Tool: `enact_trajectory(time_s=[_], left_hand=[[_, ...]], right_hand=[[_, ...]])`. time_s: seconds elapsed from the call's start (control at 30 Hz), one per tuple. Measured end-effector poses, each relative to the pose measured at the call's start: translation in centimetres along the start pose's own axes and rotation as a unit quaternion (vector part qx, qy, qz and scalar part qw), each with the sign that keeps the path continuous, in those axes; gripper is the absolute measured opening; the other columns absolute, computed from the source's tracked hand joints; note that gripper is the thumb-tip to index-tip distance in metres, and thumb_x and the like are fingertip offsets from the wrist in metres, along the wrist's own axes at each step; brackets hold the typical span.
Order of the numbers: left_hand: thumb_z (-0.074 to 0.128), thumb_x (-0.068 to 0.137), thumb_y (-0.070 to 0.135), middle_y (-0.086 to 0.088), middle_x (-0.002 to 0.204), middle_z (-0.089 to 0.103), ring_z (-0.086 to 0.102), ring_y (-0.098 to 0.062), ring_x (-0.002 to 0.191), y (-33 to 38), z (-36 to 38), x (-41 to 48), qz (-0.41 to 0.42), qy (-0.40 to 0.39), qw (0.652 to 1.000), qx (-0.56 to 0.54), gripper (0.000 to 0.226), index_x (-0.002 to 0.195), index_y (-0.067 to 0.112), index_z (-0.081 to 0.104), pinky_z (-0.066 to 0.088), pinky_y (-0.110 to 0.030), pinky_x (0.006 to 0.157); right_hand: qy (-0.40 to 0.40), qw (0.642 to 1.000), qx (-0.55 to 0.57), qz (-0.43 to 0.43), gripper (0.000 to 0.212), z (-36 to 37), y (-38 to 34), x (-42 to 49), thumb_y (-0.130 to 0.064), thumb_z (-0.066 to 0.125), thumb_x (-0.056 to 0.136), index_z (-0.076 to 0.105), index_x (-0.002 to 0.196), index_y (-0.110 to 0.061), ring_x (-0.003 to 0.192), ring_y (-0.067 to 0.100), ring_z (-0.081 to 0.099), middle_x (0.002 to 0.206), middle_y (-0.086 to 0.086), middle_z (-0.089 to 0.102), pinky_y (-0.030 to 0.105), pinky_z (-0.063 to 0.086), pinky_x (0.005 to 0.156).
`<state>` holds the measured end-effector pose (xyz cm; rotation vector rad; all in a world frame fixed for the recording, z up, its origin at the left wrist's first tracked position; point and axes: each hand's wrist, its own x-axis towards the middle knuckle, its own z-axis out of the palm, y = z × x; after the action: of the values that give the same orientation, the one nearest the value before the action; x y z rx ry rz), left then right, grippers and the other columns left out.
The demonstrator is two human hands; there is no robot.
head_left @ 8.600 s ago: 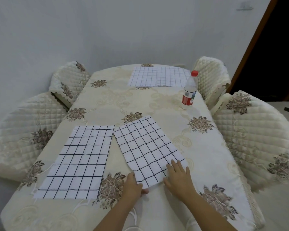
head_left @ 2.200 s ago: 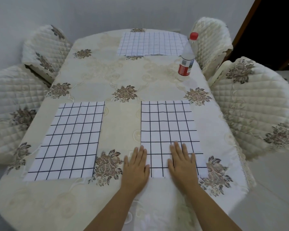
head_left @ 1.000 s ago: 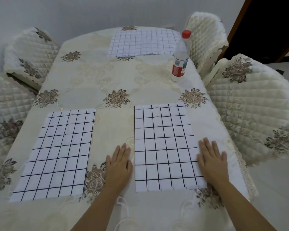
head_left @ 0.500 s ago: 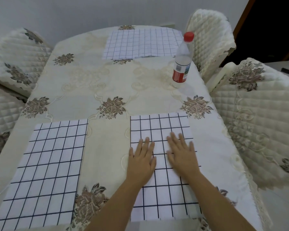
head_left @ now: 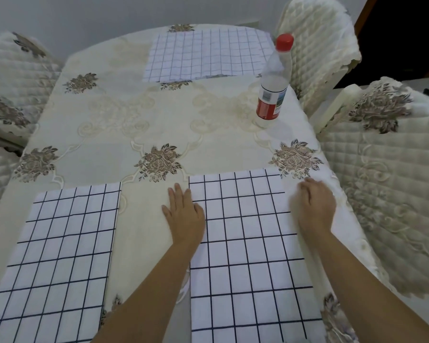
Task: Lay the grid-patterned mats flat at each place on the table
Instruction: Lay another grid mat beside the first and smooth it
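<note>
**Hands.** The left hand (head_left: 183, 216) lies flat with its fingers straight. It rests on the cloth (head_left: 159, 115), and its thumb side touches the left edge of the near right mat (head_left: 248, 243). The right hand (head_left: 313, 206) sits at the same mat's right edge, near its far corner. It is motion-blurred, so it cannot be told whether its fingers press flat or pinch the edge. The hands are well apart, one on each long side of the mat.

**Step in hand.** Judged from the hand positions, this is smoothing and squaring of the near right mat, at lower right of the frame. The mat lies flat with no visible folds.

**Other mats.** A second mat (head_left: 60, 256) lies flat at lower left. A third mat (head_left: 206, 55) lies at top centre, and its near edge looks slightly uneven.

**Next move.**
- Check that the edges run parallel to the second mat.
- Lift both hands straight up so the mat does not drag.
- Any place without a mat is out of view.

**Labels.** A bottle (head_left: 273, 82) stands upright at upper right, well apart from the hands. It has a red cap and a red-and-white label. A barcode-like patch shows on the label, but no wording or brand is legible. The mats and the cloth carry no writing.
</note>
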<state>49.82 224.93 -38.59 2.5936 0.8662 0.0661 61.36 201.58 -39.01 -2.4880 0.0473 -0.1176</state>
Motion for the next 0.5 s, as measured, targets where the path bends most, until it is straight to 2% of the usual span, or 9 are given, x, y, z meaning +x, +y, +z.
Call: enact_trajectory(time_s=[0.03, 0.1, 0.17, 0.2, 0.23, 0.3, 0.37, 0.4, 0.5], left_hand=[[0.038, 0.093, 0.012, -0.009, 0.156, 0.011, 0.003, -0.024, 0.144, 0.9, 0.1, 0.3, 0.010, 0.010, 1.000, 0.001, 0.048, 0.140, 0.006, 0.035, 0.005, -0.051, 0.113], [0.038, 0.088, 0.014, -0.013, 0.151, 0.027, 0.022, -0.028, 0.141, 2.7, 0.5, 0.6, 0.089, -0.004, 0.995, 0.035, 0.048, 0.134, 0.004, 0.044, 0.021, -0.056, 0.108], [0.034, 0.081, 0.022, -0.011, 0.138, 0.049, 0.048, -0.028, 0.126, 3.9, 0.8, 0.8, 0.153, -0.067, 0.982, 0.085, 0.050, 0.122, 0.006, 0.058, 0.043, -0.058, 0.090], [0.033, 0.080, 0.026, -0.009, 0.134, 0.054, 0.054, -0.027, 0.121, 3.9, 1.0, 1.0, 0.152, -0.090, 0.979, 0.103, 0.052, 0.120, 0.009, 0.061, 0.047, -0.057, 0.085], [0.032, 0.081, 0.029, -0.007, 0.134, 0.054, 0.054, -0.026, 0.120, 3.6, 1.1, 1.1, 0.145, -0.094, 0.979, 0.111, 0.053, 0.122, 0.011, 0.061, 0.047, -0.057, 0.084], [0.023, 0.084, 0.036, -0.004, 0.144, 0.043, 0.042, -0.025, 0.131, 2.5, 0.9, 1.3, 0.123, -0.095, 0.980, 0.123, 0.059, 0.134, 0.017, 0.049, 0.039, -0.059, 0.094], [0.005, 0.083, 0.043, 0.000, 0.155, 0.018, 0.017, -0.021, 0.143, 0.3, 0.6, 1.8, 0.087, -0.080, 0.983, 0.141, 0.069, 0.146, 0.022, 0.025, 0.023, -0.056, 0.106], [-0.001, 0.081, 0.044, 0.002, 0.156, 0.009, 0.009, -0.019, 0.144, -0.9, 0.3, 1.9, 0.074, -0.069, 0.985, 0.142, 0.072, 0.148, 0.023, 0.016, 0.017, -0.055, 0.108], [-0.002, 0.081, 0.045, 0.002, 0.156, 0.009, 0.008, -0.019, 0.144, -3.9, -0.8, 1.5, 0.060, -0.039, 0.990, 0.125, 0.073, 0.148, 0.023, 0.017, 0.013, -0.054, 0.110]], right_hand=[[0.018, 0.999, 0.036, 0.021, 0.045, 0.4, -1.2, 0.2, -0.023, 0.033, 0.079, 0.062, 0.106, -0.002, 0.112, 0.032, 0.049, 0.116, 0.017, 0.061, 0.040, 0.033, 0.096], [0.009, 0.999, 0.045, -0.023, 0.048, 1.2, -4.5, -0.1, -0.020, 0.032, 0.076, 0.059, 0.107, 0.003, 0.107, 0.037, 0.051, 0.111, 0.023, 0.059, 0.039, 0.033, 0.093], [-0.104, 0.984, -0.019, -0.143, 0.047, 2.6, -7.3, -1.5, -0.018, 0.033, 0.084, 0.051, 0.124, 0.000, 0.126, 0.035, 0.040, 0.134, 0.020, 0.047, 0.043, 0.028, 0.103], [-0.182, 0.964, -0.061, -0.185, 0.048, 3.6, -7.9, -2.5, -0.020, 0.033, 0.090, 0.041, 0.135, -0.006, 0.137, 0.029, 0.026, 0.148, 0.012, 0.033, 0.046, 0.020, 0.109], [-0.237, 0.942, -0.101, -0.214, 0.050, 4.5, -7.8, -3.3, -0.026, 0.030, 0.094, 0.030, 0.143, -0.014, 0.143, 0.023, 0.012, 0.155, 0.002, 0.019, 0.047, 0.011, 0.112], [-0.224, 0.927, -0.168, -0.251, 0.057, 4.9, -6.6, -4.0, -0.041, 0.018, 0.092, 0.024, 0.146, -0.023, 0.144, 0.021, 0.009, 0.156, -0.005, 0.012, 0.051, 0.010, 0.112], [-0.186, 0.937, -0.201, -0.216, 0.066, 4.1, -5.3, -3.4, -0.045, 0.009, 0.085, 0.027, 0.145, -0.023, 0.143, 0.023, 0.016, 0.155, -0.004, 0.017, 0.053, 0.017, 0.110], [-0.178, 0.940, -0.217, -0.192, 0.069, 3.7, -4.5, -2.8, -0.046, 0.004, 0.083, 0.021, 0.146, -0.024, 0.144, 0.021, 0.012, 0.156, -0.006, 0.011, 0.052, 0.015, 0.110], [-0.160, 0.954, -0.224, -0.123, 0.075, 2.0, -1.9, -1.4, -0.048, -0.006, 0.077, 0.008, 0.148, -0.027, 0.144, 0.016, -0.001, 0.156, -0.009, -0.001, 0.049, 0.008, 0.112]])
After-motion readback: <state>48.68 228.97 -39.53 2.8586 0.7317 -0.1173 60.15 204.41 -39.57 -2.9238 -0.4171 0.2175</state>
